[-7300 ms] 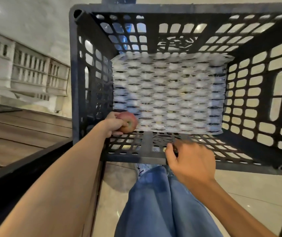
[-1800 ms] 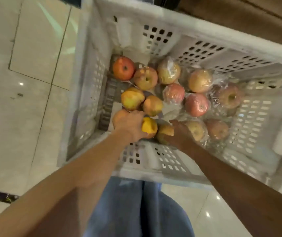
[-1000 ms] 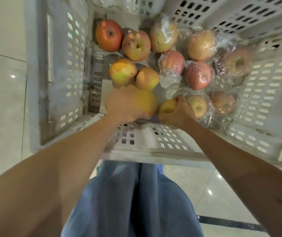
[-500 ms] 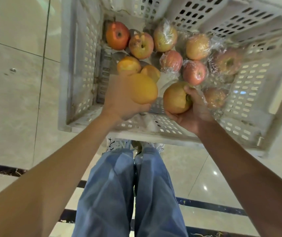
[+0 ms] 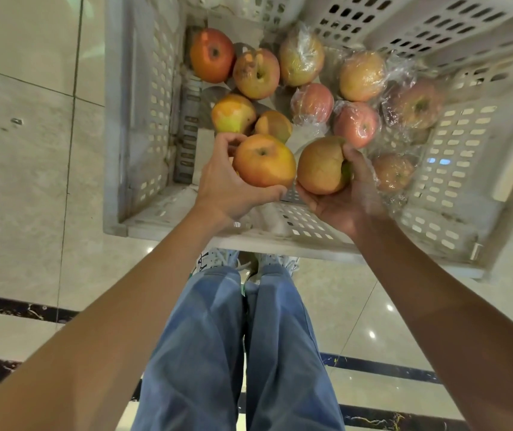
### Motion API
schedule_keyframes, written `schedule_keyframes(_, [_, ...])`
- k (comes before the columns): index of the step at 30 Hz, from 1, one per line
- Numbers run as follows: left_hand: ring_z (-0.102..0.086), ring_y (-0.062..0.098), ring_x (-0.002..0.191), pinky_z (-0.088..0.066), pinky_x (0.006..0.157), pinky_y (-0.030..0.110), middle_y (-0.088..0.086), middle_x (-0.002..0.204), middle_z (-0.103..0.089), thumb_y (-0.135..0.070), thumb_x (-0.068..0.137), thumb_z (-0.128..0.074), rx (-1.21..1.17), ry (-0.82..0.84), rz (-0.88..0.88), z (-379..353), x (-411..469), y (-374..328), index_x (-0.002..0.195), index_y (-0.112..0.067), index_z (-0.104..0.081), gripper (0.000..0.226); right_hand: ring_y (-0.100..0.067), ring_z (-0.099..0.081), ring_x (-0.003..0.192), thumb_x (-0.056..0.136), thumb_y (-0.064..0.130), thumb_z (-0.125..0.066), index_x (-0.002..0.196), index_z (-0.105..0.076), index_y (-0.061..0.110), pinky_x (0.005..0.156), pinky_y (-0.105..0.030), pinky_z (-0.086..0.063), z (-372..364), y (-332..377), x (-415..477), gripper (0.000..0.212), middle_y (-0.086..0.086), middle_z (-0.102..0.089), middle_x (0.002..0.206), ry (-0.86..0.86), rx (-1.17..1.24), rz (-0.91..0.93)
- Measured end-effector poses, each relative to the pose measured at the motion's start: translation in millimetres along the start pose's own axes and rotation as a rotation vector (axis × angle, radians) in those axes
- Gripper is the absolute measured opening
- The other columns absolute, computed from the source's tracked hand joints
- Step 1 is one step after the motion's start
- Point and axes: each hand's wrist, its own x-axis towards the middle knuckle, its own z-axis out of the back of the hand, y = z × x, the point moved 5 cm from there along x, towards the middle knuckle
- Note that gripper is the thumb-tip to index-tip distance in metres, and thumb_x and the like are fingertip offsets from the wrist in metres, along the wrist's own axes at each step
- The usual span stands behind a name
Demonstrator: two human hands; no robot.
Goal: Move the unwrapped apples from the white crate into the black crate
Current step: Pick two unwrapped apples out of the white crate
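Note:
The white crate (image 5: 131,119) stands on the floor ahead of me. My left hand (image 5: 227,188) holds a bare orange-yellow apple (image 5: 264,160) above the crate's near side. My right hand (image 5: 345,200) holds another bare, duller apple (image 5: 322,166) beside it. Several unwrapped apples lie at the crate's left, among them a red one (image 5: 212,56) and a yellow-green one (image 5: 233,113). Several plastic-wrapped apples (image 5: 356,124) fill the right half. The black crate is out of view.
The crate rests on glossy beige floor tiles (image 5: 25,169) with dark inlay stripes (image 5: 379,367) near me. My legs in blue jeans (image 5: 239,353) and white shoes (image 5: 218,259) are directly below the crate's near rim.
Both hands have lifted their apples up out of the crate's near side and turned palms upward. The view has tilted back a little toward my legs.

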Motion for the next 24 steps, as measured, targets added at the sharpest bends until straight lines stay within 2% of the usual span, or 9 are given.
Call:
schedule_keyframes(5, [-0.056, 0.019, 0.109, -0.053, 0.089, 0.048, -0.016, 0.107, -0.050, -0.046, 0.030, -0.081, -0.218, -0.006, 0.133, -4, 2, 6, 0.096, -0.042, -0.048, 0.074, -0.029, -0.062, 0.102, 0.075, 0.046, -0.066, 0.118, -0.052, 0.020, 0.078, -0.041, -0.058, 3, 3, 3, 0.052, -0.013, -0.058, 0.119, -0.021, -0.027, -0.002])
schedule_keyframes(10, [-0.057, 0.020, 0.107, -0.055, 0.086, 0.046, -0.011, 0.109, -0.052, -0.044, 0.031, -0.078, -0.325, 0.039, 0.171, -8, 6, 1, 0.095, -0.038, -0.054, 0.069, -0.028, -0.062, 0.100, 0.077, 0.046, -0.064, 0.109, -0.054, 0.021, 0.074, -0.039, -0.058, 3, 4, 4, 0.043, -0.011, -0.059, 0.115, -0.015, -0.023, -0.006])
schedule_keyframes(14, [-0.058, 0.022, 0.107, -0.056, 0.084, 0.047, -0.005, 0.114, -0.053, -0.042, 0.031, -0.081, -0.317, 0.028, 0.165, -11, 8, 0, 0.096, -0.038, -0.056, 0.070, -0.027, -0.063, 0.100, 0.075, 0.047, -0.066, 0.120, -0.052, 0.019, 0.075, -0.039, -0.058, 4, 5, 7, 0.055, -0.012, -0.059, 0.117, -0.012, -0.024, -0.020])
schedule_keyframes(18, [-0.056, 0.019, 0.108, -0.055, 0.084, 0.039, -0.006, 0.115, -0.051, -0.044, 0.029, -0.078, -0.266, 0.021, 0.142, -13, 11, 2, 0.103, -0.035, -0.053, 0.080, -0.028, -0.062, 0.105, 0.072, 0.046, -0.067, 0.122, -0.051, 0.018, 0.082, -0.041, -0.057, 5, 5, 9, 0.059, -0.012, -0.059, 0.120, -0.018, -0.013, -0.028])
schedule_keyframes(20, [-0.055, 0.020, 0.110, -0.054, 0.086, 0.041, -0.004, 0.118, -0.050, -0.046, 0.027, -0.078, -0.243, 0.012, 0.137, -14, 11, 2, 0.105, -0.034, -0.049, 0.084, -0.028, -0.062, 0.104, 0.067, 0.045, -0.069, 0.123, -0.051, 0.017, 0.081, -0.041, -0.057, 5, 6, 9, 0.064, -0.013, -0.060, 0.118, -0.009, -0.012, -0.036])
schedule_keyframes(22, [-0.054, 0.022, 0.112, -0.054, 0.087, 0.045, 0.000, 0.123, -0.049, -0.047, 0.025, -0.078, -0.226, -0.001, 0.138, -14, 11, 4, 0.102, -0.037, -0.047, 0.083, -0.028, -0.065, 0.101, 0.057, 0.044, -0.077, 0.123, -0.051, 0.016, 0.079, -0.041, -0.058, 4, 5, 10, 0.076, -0.013, -0.062, 0.116, 0.009, -0.005, -0.044])
schedule_keyframes(24, [-0.053, 0.025, 0.115, -0.053, 0.088, 0.048, 0.004, 0.128, -0.047, -0.048, 0.025, -0.079, -0.208, -0.014, 0.145, -14, 10, 6, 0.096, -0.042, -0.047, 0.079, -0.030, -0.067, 0.099, 0.034, 0.039, -0.089, 0.122, -0.053, 0.016, 0.077, -0.041, -0.057, 4, 4, 11, 0.098, -0.015, -0.064, 0.115, 0.032, 0.010, -0.053])
